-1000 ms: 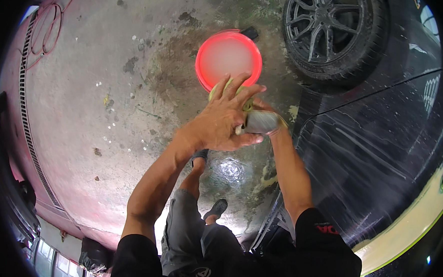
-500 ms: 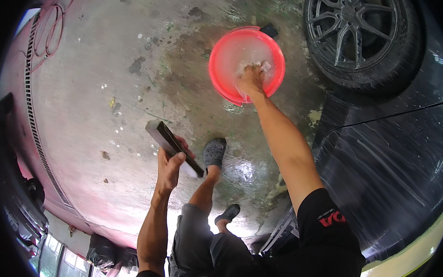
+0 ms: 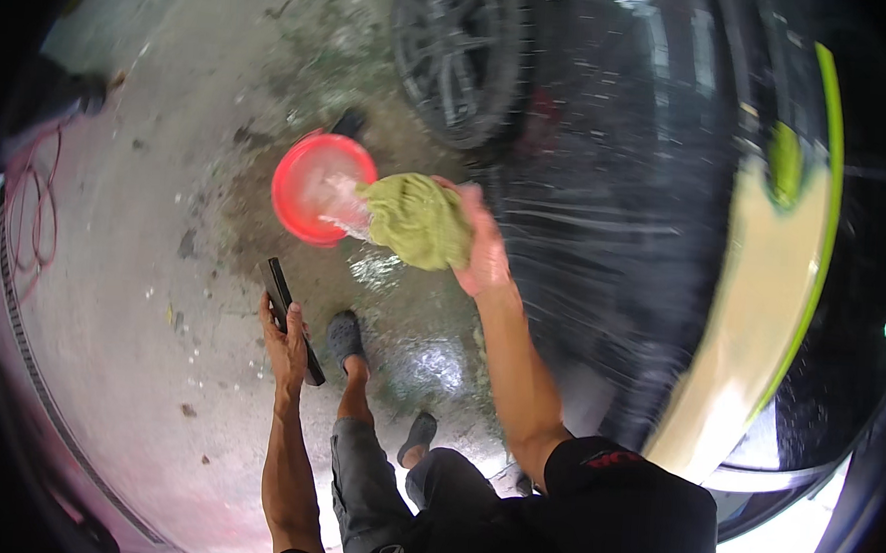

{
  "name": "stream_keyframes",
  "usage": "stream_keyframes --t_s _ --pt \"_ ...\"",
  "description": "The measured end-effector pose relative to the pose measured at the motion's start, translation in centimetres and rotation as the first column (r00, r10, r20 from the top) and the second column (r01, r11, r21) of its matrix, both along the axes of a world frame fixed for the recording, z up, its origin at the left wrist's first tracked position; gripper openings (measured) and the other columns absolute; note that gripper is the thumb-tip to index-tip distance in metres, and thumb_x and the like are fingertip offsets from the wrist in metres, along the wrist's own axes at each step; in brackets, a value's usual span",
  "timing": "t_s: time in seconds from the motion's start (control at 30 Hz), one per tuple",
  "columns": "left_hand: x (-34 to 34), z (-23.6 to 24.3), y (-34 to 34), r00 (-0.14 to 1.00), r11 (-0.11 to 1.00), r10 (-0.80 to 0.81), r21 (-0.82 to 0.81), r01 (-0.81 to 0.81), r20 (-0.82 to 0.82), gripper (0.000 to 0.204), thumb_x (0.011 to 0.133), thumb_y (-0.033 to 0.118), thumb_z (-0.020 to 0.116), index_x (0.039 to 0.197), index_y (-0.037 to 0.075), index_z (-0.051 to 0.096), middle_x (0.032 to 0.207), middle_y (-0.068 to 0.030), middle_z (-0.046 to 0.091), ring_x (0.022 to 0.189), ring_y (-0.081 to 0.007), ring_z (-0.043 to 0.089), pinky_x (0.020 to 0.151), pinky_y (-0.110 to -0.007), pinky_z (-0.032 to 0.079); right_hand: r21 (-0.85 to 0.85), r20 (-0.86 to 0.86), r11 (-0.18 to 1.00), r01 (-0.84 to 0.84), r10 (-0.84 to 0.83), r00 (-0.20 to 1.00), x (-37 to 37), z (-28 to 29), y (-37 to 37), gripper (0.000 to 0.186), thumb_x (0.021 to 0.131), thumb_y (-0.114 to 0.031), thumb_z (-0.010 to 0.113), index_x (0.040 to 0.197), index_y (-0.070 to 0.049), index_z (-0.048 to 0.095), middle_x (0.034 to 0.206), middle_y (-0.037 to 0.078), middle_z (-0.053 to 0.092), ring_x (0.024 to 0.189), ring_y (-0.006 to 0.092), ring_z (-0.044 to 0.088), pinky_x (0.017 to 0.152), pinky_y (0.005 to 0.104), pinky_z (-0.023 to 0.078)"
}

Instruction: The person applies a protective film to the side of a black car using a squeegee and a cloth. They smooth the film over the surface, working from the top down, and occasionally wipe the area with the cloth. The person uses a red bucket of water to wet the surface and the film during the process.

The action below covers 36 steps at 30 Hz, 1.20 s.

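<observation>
My right hand (image 3: 483, 247) grips a wet green cloth (image 3: 418, 219), lifted in the air between a red bucket (image 3: 308, 184) and the dark car body (image 3: 607, 205). Water trails from the cloth toward the bucket. My left hand (image 3: 284, 338) is lower and to the left, closed around a flat black tool (image 3: 293, 319) that sticks out above and below the fingers. My feet in dark shoes stand on the wet concrete below the cloth.
A black car wheel (image 3: 460, 52) stands just beyond the bucket. The car's wet side fills the right, with a pale yellow-green stripe (image 3: 763, 293). A red hose (image 3: 36, 205) lies coiled at far left beside a floor drain grate.
My right hand has come up out of the red bucket holding the dripping green cloth. My view has swung right toward the car. The left hand still holds the black tool.
</observation>
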State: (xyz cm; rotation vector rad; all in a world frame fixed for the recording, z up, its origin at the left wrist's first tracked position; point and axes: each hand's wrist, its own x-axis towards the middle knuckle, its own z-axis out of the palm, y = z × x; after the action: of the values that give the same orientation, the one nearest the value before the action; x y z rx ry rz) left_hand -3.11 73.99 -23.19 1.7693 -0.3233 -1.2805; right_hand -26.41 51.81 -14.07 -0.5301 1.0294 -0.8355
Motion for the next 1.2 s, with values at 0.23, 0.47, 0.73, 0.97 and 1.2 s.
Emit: stream_keyframes --t_s 0.23,0.47,0.73,0.97,1.2 --pt "-10.1 10.0 -9.0 0.996 0.904 -0.088 -0.417 0.091 0.027 0.069 0.108 0.029 0.064 0.163 0.003 0.031 0.124 -0.0035 0.057 0.1 -0.0113 0.055 0.087 -0.026 0.046 -0.023 0.648 0.936 0.352 -0.254 0.717 -6.9 12.2 -0.2 0.087 0.093 -0.081 0.051 0.145 -0.012 0.059 0.146 0.015 0.061 0.135 0.0403 0.056 0.112 0.0704 0.042" --pt "-29.7 21.5 -14.0 0.981 0.702 -0.087 -0.688 0.185 0.175 0.058 0.1 0.017 0.07 0.152 -0.002 0.051 0.133 -0.017 0.062 0.12 -0.0265 0.059 0.108 -0.039 0.045 -0.443 -0.408 0.895 0.048 -0.249 0.878 -18.3 35.0 -3.5 0.058 0.095 -0.041 0.068 0.138 -0.002 0.062 0.108 0.012 0.073 0.098 0.0281 0.072 0.094 0.041 0.057" --pt "-45.9 36.7 -19.8 0.863 0.554 0.234 -0.791 0.26 0.447 0.052 0.098 0.025 0.071 0.146 0.008 0.061 0.119 -0.0248 0.062 0.106 -0.0384 0.059 0.096 -0.052 0.045 0.361 -0.402 0.276 -0.891 -0.816 -0.416 -28.4 57.4 -3.3 0.047 0.08 -0.037 0.081 0.123 -0.018 0.076 0.126 0.007 0.067 0.124 0.0296 0.059 0.108 0.0444 0.047" --pt "-52.2 34.3 -11.8 0.878 0.551 0.202 -0.791 0.264 0.434 0.05 0.104 0.023 0.066 0.152 0.014 0.057 0.13 -0.0256 0.058 0.117 -0.0392 0.054 0.101 -0.054 0.04 0.378 -0.203 0.488 -0.787 -0.785 -0.585 -44.6 64.4 3.2 0.057 0.082 -0.023 0.083 0.137 -0.028 0.068 0.152 -0.004 0.056 0.131 0.0279 0.056 0.109 0.042 0.047" --pt "-43.6 39.6 -28.3 0.791 0.613 0.335 -0.756 0.23 0.512 0.043 0.107 0.033 0.058 0.143 0.009 0.066 0.129 -0.0262 0.064 0.11 -0.0394 0.058 0.102 -0.052 0.043 0.344 -0.241 0.322 -0.882 -0.878 -0.414 -47.6 66.3 2.7 0.054 0.08 -0.024 0.083 0.133 -0.024 0.07 0.156 -0.005 0.055 0.147 0.0294 0.047 0.118 0.0499 0.037"
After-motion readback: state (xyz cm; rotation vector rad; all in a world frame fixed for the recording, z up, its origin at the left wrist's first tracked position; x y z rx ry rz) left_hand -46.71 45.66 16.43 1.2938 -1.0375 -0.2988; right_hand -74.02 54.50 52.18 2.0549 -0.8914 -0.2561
